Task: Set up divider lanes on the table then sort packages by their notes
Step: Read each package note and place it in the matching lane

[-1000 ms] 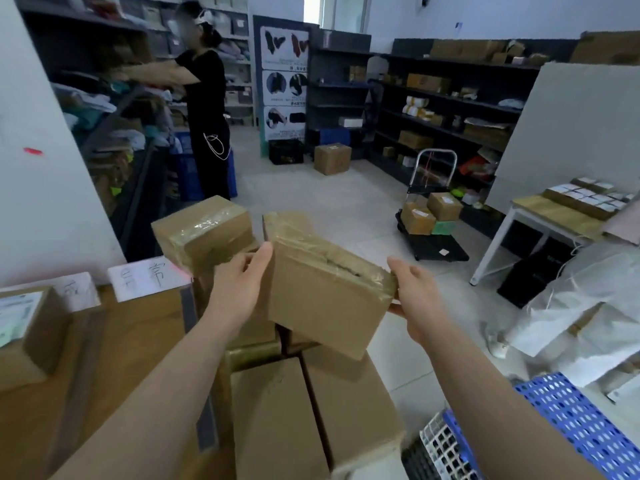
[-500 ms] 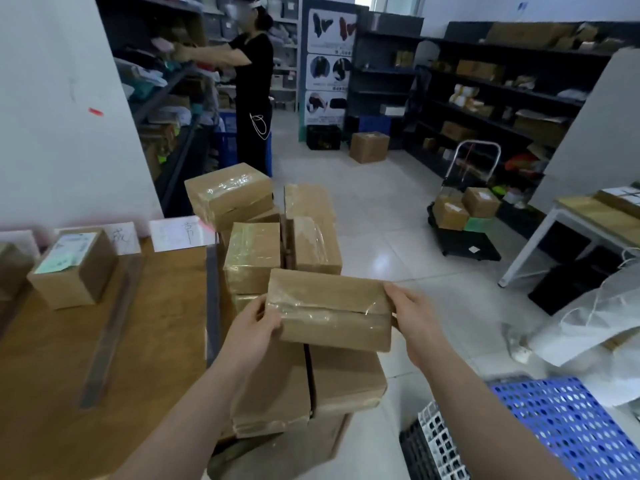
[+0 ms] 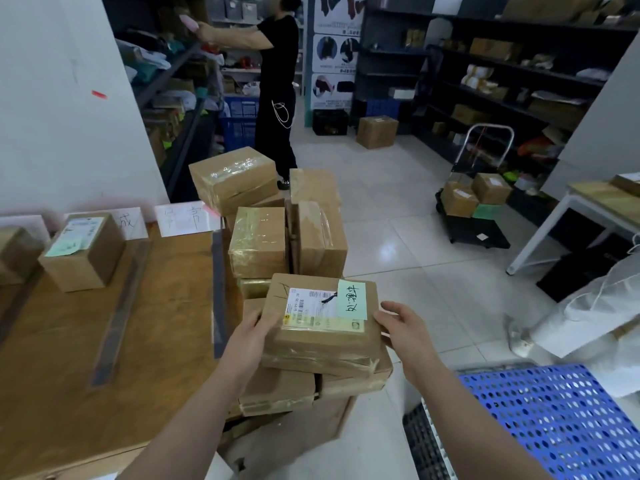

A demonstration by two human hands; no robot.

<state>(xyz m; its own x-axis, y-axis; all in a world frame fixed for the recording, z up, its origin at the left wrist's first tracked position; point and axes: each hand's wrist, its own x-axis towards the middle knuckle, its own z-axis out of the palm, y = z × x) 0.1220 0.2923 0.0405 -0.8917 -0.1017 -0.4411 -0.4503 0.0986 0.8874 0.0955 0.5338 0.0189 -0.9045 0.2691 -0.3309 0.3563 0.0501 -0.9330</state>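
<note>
In a shelf-lined storeroom, the package point(image 3: 322, 341) is held label-up, the left hand point(image 3: 247, 341) gripping its left edge and the right hand point(image 3: 405, 336) curled on its right edge, probably so its green note point(image 3: 351, 299) can be read. Beneath and behind the package rises the stack of cartons point(image 3: 258, 242). To its left, dark divider strips point(image 3: 218, 289) cut the tabletop point(image 3: 69, 358) into lanes headed by paper signs point(image 3: 185, 218), one already holding a labelled box point(image 3: 81, 252).

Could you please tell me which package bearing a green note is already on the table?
The box on the wooden table by the wall; the other noted package is gripped between left hand and right hand.
</note>
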